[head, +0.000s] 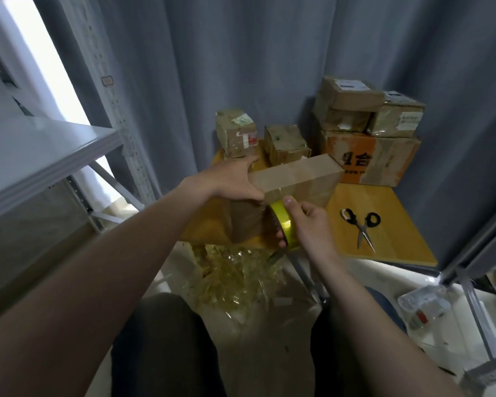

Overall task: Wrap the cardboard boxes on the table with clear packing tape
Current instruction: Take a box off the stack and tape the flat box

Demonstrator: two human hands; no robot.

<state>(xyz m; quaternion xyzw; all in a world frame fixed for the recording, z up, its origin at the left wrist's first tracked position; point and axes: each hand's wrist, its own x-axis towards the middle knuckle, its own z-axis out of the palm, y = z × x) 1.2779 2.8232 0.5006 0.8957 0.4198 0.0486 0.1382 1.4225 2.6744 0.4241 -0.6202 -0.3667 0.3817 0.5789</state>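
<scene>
Long cardboard box is kept at near edge of table, its end clasped by left hand. Tape roll is gripped by right hand, touching box corner. Box is judged light, stiff, slippery where taped; best held by ends.

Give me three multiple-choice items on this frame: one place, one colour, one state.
1. The scissors lie: A) on the table, right of the held box; B) on the box; C) in the right hand.
2. The scissor handles are: A) red; B) black; C) green.
3. The right hand: A) lies flat on the table; B) hangs empty; C) grips the tape roll.
Key: 1 A, they rest on bare wood; 2 B, both loops look black; 3 C, thumb and fingers curl round the roll.
</scene>
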